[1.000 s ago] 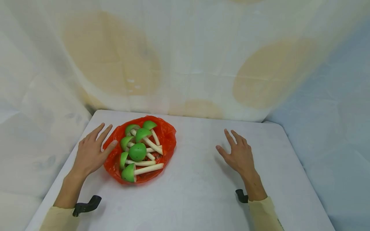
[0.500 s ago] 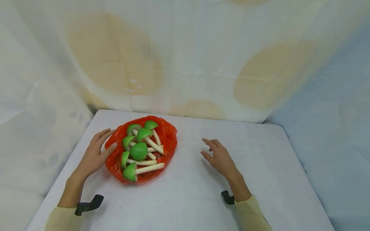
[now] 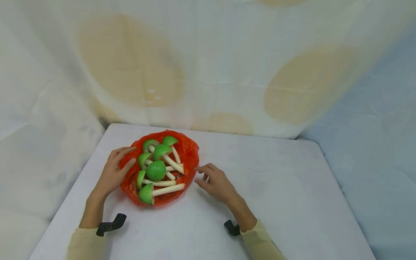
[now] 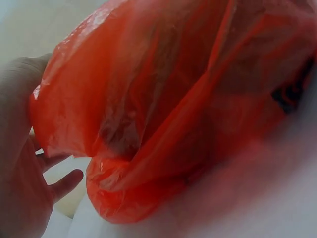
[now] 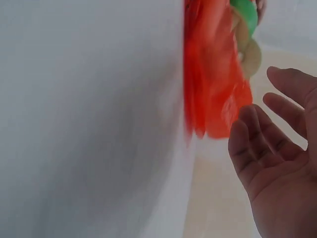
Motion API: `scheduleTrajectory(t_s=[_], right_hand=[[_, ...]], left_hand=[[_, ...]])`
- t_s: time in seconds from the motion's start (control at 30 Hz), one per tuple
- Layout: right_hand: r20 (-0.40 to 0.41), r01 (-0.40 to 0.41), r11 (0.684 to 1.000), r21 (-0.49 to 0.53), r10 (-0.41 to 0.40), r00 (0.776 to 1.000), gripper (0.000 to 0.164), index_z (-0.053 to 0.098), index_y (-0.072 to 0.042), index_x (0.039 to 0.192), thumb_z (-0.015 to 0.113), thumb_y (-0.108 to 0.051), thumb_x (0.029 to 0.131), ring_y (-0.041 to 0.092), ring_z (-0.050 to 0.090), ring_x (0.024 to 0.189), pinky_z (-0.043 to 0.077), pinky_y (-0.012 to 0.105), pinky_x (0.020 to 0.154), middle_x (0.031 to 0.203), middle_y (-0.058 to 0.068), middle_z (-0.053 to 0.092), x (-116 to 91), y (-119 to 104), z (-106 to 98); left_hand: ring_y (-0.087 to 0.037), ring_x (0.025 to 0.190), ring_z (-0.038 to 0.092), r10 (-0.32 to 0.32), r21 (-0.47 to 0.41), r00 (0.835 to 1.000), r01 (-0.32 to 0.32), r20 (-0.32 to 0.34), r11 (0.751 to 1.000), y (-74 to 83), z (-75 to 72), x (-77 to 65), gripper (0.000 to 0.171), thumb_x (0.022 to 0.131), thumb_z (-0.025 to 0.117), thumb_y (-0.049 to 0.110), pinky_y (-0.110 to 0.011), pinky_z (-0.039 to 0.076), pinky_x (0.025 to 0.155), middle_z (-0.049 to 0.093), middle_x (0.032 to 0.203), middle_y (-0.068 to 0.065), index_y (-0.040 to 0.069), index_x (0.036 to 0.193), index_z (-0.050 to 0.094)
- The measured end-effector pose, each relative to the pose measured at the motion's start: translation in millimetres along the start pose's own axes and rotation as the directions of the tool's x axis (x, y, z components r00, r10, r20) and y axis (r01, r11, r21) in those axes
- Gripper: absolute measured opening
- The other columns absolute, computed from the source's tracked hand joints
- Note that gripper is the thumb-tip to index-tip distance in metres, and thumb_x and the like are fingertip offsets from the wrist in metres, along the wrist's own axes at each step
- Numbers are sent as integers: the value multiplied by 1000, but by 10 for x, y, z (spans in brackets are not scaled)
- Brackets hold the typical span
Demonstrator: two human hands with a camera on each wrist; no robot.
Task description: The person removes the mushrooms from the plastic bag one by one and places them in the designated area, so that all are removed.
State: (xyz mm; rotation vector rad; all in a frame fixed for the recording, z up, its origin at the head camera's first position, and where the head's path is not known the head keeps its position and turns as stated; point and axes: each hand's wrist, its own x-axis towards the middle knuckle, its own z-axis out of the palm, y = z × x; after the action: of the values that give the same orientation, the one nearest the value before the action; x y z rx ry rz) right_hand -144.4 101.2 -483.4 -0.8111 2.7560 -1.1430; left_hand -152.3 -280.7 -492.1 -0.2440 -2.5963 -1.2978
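On the left part of the white surface (image 3: 286,202) sat a red plastic bag (image 3: 191,153), its mouth spread upward around a heap of green-capped mushrooms (image 3: 156,170) with pale stems. Seven caps could be seen, most stems pointing right. The left hand (image 3: 112,175) was at the bag's left side, fingertips over its rim; its grip was loose, thumb and fingers apart, with nothing visibly pinched, though red plastic hid part of the fingers in the left wrist view. The right hand (image 3: 217,184) was just beside the opposite rim, its grip relaxed and holding nothing, fingers gently bent; whether a fingertip touched the plastic could not be told. A dark marking (image 4: 289,95) showed on the bag's side. Black curved pieces (image 3: 111,224) sat at both wrists, below them pale yellow sleeves (image 3: 87,242). Behind hung a whitish cloth (image 3: 227,54) with large tan spots.
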Motion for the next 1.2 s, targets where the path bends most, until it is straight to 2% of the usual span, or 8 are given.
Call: scheduleTrajectory(t_s=[0.23,0.4,0.6,0.8,0.9,1.0,1.13,1.2], right_hand=[[69,77,974,211,-94,993,36,66,-12,129,72,-22,95,7,56,82,54,21,71,110,7,65,68,-228,194],[117,46,972,230,-75,990,35,67,-10,127,72,-23,95,3,56,77,52,19,68,104,2,65,109,-338,322],[167,-38,979,199,5,986,33,69,-14,123,73,-26,93,3,52,74,49,18,64,98,-3,63,190,-356,437],[180,-64,991,121,41,983,29,71,-18,119,75,-24,91,2,49,74,46,17,64,97,-3,63,195,-310,522],[174,-44,996,82,29,984,27,73,-17,118,74,-22,91,3,51,76,47,16,66,102,-3,64,184,-317,540],[179,-2,1000,10,0,984,24,73,-17,116,74,-22,93,3,53,86,48,15,74,108,-5,63,177,-345,561],[180,64,994,-94,-46,983,24,73,-17,117,73,-24,94,5,57,98,49,14,85,115,-5,62,173,-392,577],[176,75,989,-127,-52,983,24,73,-17,117,73,-25,94,5,57,98,49,14,86,114,-5,61,169,-405,575]], left_hand=[[-44,136,36,-1,-20,999,2,41,1000,5,19,49,42,101,62,23,-75,30,104,41,145,-22,9,140,56],[-40,137,35,-18,-41,996,22,83,999,46,-71,77,42,101,62,21,-72,33,103,40,149,-19,11,141,56],[-32,136,36,-47,-41,994,51,94,998,67,-130,104,41,101,62,21,-61,36,101,41,149,-13,13,140,57],[-39,137,33,-18,-51,994,23,109,998,18,-55,103,39,99,65,19,-72,35,101,38,148,-19,9,137,59],[-42,139,31,-14,-48,992,20,123,999,9,-27,95,39,98,66,19,-77,32,101,36,150,-20,10,135,60],[-46,140,30,-20,-36,990,25,136,999,11,-27,81,38,98,66,19,-79,30,101,34,153,-21,10,135,60],[-47,141,29,-26,-27,990,30,138,999,24,-36,86,38,98,66,18,-79,28,102,32,153,-23,11,135,61],[-47,141,29,-29,-28,990,33,141,999,31,-34,94,38,98,66,18,-80,28,102,32,153,-23,11,135,61]])
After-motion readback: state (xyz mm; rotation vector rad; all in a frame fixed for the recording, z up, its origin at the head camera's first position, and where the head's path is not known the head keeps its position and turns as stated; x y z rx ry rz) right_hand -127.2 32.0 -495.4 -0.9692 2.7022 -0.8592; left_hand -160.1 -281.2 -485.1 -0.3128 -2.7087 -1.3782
